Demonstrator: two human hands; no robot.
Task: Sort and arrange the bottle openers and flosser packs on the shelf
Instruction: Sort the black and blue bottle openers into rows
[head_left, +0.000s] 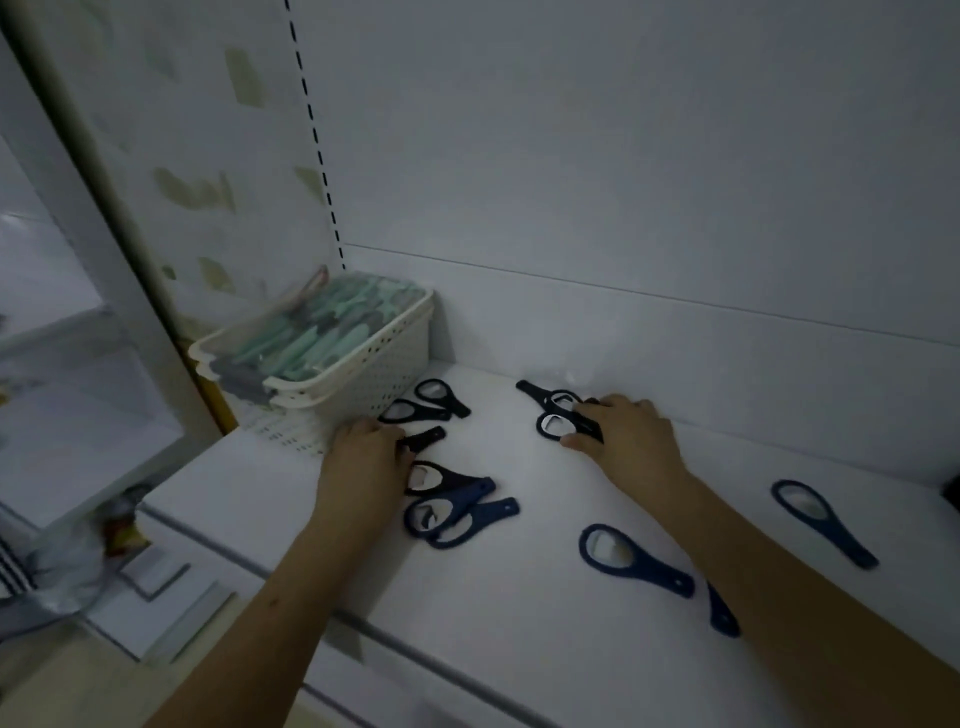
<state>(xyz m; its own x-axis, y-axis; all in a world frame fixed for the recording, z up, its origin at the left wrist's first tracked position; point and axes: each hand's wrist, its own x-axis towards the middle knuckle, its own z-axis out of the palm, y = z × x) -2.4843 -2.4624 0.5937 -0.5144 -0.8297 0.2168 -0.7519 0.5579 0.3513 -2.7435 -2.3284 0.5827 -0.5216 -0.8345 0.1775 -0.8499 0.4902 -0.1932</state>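
basket back-left on shelf; flosser packs inside; openers right

Both bare forearms reach forward from the near edge, palms down. The left hand lies to the left with fingers curled. The right hand lies farther right, fingers and thumb pinching.

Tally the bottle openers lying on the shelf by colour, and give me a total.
Black bottle openers: 6
Blue bottle openers: 5, one of them partly hidden
Total: 11
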